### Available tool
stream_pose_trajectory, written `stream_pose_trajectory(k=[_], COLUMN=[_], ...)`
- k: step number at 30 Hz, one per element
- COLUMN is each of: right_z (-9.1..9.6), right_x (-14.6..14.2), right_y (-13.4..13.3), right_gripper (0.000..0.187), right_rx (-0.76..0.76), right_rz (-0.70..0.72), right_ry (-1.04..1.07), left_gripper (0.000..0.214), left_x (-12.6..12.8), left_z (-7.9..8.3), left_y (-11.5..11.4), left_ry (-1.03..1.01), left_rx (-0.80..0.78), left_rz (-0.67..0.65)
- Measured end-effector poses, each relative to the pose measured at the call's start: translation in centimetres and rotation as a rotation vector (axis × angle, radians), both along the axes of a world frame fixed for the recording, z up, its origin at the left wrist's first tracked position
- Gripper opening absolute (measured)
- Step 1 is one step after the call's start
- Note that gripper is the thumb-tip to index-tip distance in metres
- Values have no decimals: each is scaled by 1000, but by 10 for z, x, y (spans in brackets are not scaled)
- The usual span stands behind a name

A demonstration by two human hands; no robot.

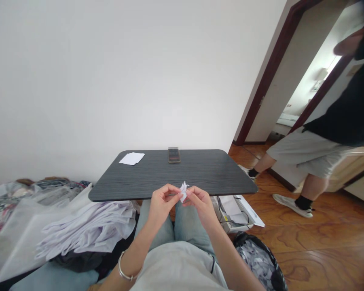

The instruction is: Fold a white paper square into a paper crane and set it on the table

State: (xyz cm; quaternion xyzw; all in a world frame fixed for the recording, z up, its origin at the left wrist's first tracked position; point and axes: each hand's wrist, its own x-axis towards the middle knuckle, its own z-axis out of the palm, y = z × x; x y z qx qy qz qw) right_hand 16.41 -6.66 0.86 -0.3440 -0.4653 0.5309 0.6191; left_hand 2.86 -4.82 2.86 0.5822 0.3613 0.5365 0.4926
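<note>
A small folded piece of white paper [183,191], with pointed tips sticking up, is pinched between my two hands just off the near edge of the dark table [157,176]. My left hand [164,201] grips its left side between thumb and fingertips. On the other side, my right hand [200,201] pinches the paper the same way, fingers closed. A few white paper sheets [132,158] lie loosely stacked at the table's back left. Near the back middle rests a dark, flat rectangular object [174,155], perhaps a phone.
To the left are piled white cloths [94,226] and plastic bags. Below the table's right side sits an open box [233,214] with papers and cables, beside a black-lined bin [259,260] of paper scraps. A person [318,133] strides by the doorway at right.
</note>
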Motion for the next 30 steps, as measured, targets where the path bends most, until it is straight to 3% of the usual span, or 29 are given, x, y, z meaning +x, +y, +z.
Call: stream_pose_trajectory(k=[18,30], right_z=[-2,2], right_x=[1,-1], right_y=[4,0], right_gripper=[19,16], right_rx=[-67,141], right_rz=[-47,-186], right_ry=[40,-148], left_gripper=[12,13], left_x=[0,5], left_z=[-1,3], left_y=[1,-4], left_ry=[-17,-157], left_rx=[2,-148], left_rz=[-49,-31])
